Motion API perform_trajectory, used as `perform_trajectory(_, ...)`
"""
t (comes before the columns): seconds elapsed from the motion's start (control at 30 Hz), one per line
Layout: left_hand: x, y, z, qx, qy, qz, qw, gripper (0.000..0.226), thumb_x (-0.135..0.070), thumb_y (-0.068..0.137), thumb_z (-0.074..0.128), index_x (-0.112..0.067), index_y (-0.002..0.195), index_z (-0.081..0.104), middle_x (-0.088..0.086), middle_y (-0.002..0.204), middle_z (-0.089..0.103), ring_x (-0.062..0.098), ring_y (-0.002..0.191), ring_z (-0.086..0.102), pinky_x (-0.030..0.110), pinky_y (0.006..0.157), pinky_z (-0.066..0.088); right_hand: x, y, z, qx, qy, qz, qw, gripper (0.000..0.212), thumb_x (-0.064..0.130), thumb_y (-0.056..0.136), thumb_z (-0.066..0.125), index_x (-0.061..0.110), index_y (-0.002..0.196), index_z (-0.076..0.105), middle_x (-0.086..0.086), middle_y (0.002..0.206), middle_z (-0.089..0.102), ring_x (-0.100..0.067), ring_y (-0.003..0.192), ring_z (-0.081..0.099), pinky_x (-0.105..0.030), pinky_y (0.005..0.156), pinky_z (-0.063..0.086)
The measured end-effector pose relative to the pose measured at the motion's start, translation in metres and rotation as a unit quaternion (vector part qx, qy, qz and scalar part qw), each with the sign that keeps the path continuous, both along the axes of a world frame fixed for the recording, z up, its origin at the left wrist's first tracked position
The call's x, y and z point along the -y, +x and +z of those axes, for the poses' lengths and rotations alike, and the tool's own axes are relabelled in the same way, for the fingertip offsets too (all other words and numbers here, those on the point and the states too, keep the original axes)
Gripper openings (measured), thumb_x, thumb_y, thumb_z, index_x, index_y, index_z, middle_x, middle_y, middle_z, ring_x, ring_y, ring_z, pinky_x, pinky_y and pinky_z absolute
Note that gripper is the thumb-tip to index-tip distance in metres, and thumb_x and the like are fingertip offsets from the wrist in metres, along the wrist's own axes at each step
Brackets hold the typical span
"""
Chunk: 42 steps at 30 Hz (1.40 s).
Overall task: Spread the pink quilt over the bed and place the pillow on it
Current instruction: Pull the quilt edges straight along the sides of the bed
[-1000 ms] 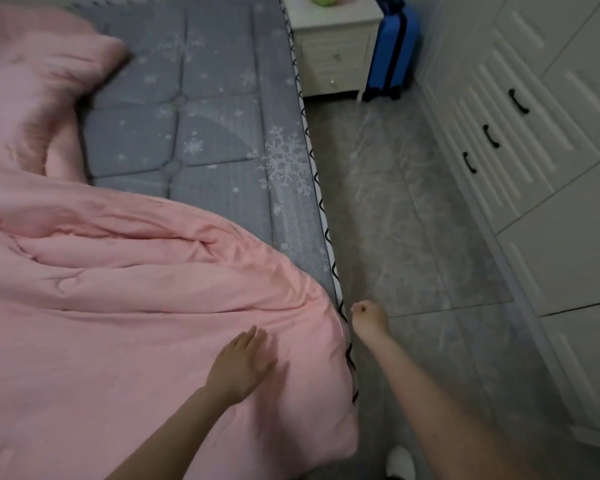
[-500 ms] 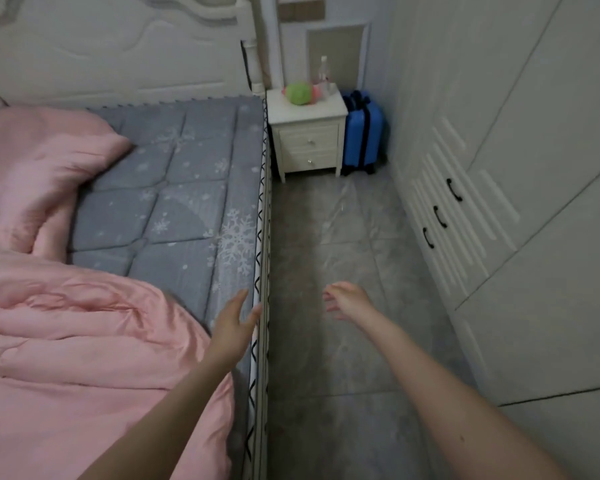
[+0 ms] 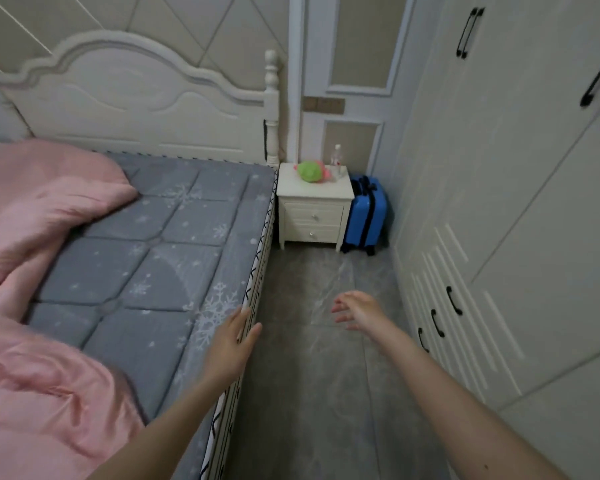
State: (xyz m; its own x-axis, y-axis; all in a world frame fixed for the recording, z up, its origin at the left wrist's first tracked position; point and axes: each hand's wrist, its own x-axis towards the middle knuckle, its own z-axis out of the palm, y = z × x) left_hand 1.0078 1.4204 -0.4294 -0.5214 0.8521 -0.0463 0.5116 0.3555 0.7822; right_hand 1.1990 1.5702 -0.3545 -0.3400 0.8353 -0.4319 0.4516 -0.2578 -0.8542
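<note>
The pink quilt (image 3: 32, 393) lies bunched on the left side of the bed (image 3: 160, 271), one heap at the lower left and another fold higher up by the white headboard (image 3: 136, 98), leaving the grey snowflake-patterned mattress bare between them and along the right edge. Whether the upper pink mass is quilt or pillow cannot be told. The left hand (image 3: 231, 348) hovers over the right edge of the mattress, fingers straight and together, holding nothing, just beside the lower heap of quilt but apart from it. The right hand (image 3: 359, 311) is out over the grey tiled floor (image 3: 309, 393), fingers loosely spread and empty, well apart from the quilt. Beyond stand a white nightstand (image 3: 314, 213) carrying a green plush toy (image 3: 309, 172) and a clear bottle (image 3: 336, 159), a blue suitcase (image 3: 366, 214) beside it, and a white wardrobe (image 3: 516, 202) on the right.
</note>
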Motion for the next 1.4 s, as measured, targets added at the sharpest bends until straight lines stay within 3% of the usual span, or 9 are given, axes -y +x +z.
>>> perform_trajectory(0.1, -0.052, -0.05, 0.014, -0.014, 0.01, 0.007, 1.0, 0.055, -0.046, 0.092, 0.045, -0.023, 0.141, 0.036, -0.005, 0.152, 0.027, 0.013, 0.14, 0.023, 0.035, 0.113, 0.019, -0.05, -0.048, 0.024, 0.016, 0.026, 0.038, 0.999, 0.019, 0.023, 0.096, 0.042, 0.02, 0.086, 0.058, 0.003, 0.083, 0.065, -0.014, 0.071, 0.061, -0.028, 0.065, 0.045)
perform_trajectory(0.3, -0.154, -0.152, 0.059, -0.072, 0.04, 0.073, 0.994, 0.058, -0.051, 0.091, 0.043, -0.024, 0.141, 0.035, -0.005, 0.154, 0.023, 0.014, 0.14, 0.023, 0.036, 0.113, 0.021, -0.149, -0.115, 0.08, -0.002, 0.123, 0.101, 0.987, 0.02, 0.02, 0.098, 0.042, 0.021, 0.094, 0.062, 0.004, 0.086, 0.065, -0.013, 0.077, 0.062, -0.027, 0.072, 0.048)
perform_trajectory(0.5, -0.253, -0.188, 0.069, -0.089, 0.045, 0.147, 0.984, 0.071, -0.058, 0.088, 0.043, -0.026, 0.147, 0.021, -0.015, 0.155, -0.014, 0.014, 0.143, 0.013, 0.037, 0.114, 0.024, -0.273, -0.171, 0.09, -0.098, 0.175, 0.051, 0.978, 0.019, 0.012, 0.096, 0.045, 0.007, 0.1, 0.063, -0.007, 0.085, 0.066, -0.015, 0.07, 0.06, -0.015, 0.053, 0.048)
perform_trajectory(0.63, -0.325, -0.222, 0.07, -0.111, -0.005, 0.166, 0.98, 0.073, -0.063, 0.087, 0.038, -0.027, 0.148, 0.018, -0.01, 0.157, -0.009, 0.017, 0.144, 0.007, 0.04, 0.116, 0.017, -0.357, -0.216, 0.081, -0.107, 0.077, 0.141, 0.981, 0.019, 0.018, 0.098, 0.044, 0.009, 0.111, 0.054, -0.011, 0.098, 0.062, -0.02, 0.076, 0.057, -0.026, 0.06, 0.043)
perform_trajectory(0.73, -0.364, -0.248, 0.078, -0.115, -0.027, 0.21, 0.971, 0.106, -0.092, 0.062, 0.013, -0.029, 0.147, 0.017, -0.007, 0.157, -0.002, 0.018, 0.144, 0.008, 0.039, 0.117, 0.013, -0.418, -0.266, 0.077, -0.081, 0.053, 0.223, 0.97, 0.015, 0.019, 0.098, 0.042, 0.013, 0.108, 0.051, -0.01, 0.099, 0.059, -0.014, 0.072, 0.054, -0.025, 0.061, 0.038)
perform_trajectory(0.8, -0.375, -0.273, 0.079, -0.129, -0.038, 0.237, 0.962, 0.118, -0.096, 0.052, 0.003, -0.028, 0.147, 0.019, -0.007, 0.157, 0.003, 0.017, 0.143, 0.013, 0.037, 0.116, 0.016, -0.452, -0.308, 0.073, -0.067, 0.055, 0.255, 0.963, 0.014, 0.021, 0.098, 0.042, 0.014, 0.101, 0.053, -0.01, 0.099, 0.059, -0.014, 0.071, 0.052, -0.025, 0.061, 0.037)
perform_trajectory(0.97, -0.357, -0.335, 0.067, -0.115, -0.048, 0.333, 0.935, 0.092, -0.076, 0.069, 0.026, -0.024, 0.145, 0.028, -0.005, 0.156, 0.012, 0.017, 0.142, 0.019, 0.035, 0.115, 0.017, -0.478, -0.434, 0.055, -0.042, 0.035, 0.34, 0.939, 0.018, 0.024, 0.099, 0.04, 0.013, 0.107, 0.052, -0.005, 0.091, 0.059, -0.014, 0.069, 0.054, -0.025, 0.059, 0.038)
perform_trajectory(1.17, -0.323, -0.439, 0.019, -0.097, -0.076, 0.436, 0.891, 0.065, -0.048, 0.091, 0.046, -0.02, 0.146, 0.025, -0.001, 0.157, 0.011, 0.017, 0.144, 0.013, 0.033, 0.116, 0.01, -0.466, -0.568, 0.007, -0.004, 0.068, 0.447, 0.892, 0.01, 0.019, 0.097, 0.044, 0.017, 0.105, 0.05, -0.003, 0.092, 0.06, -0.009, 0.068, 0.053, -0.02, 0.055, 0.037)
perform_trajectory(1.4, -0.331, -0.538, -0.038, -0.038, -0.091, 0.491, 0.865, 0.068, -0.052, 0.089, 0.045, -0.018, 0.145, 0.028, 0.0, 0.157, 0.013, 0.021, 0.142, 0.018, 0.038, 0.117, 0.016, -0.483, -0.699, -0.037, 0.043, 0.115, 0.494, 0.86, 0.016, 0.016, 0.094, 0.05, 0.022, 0.108, 0.053, -0.004, 0.105, 0.057, -0.018, 0.094, 0.054, -0.018, 0.065, 0.037)
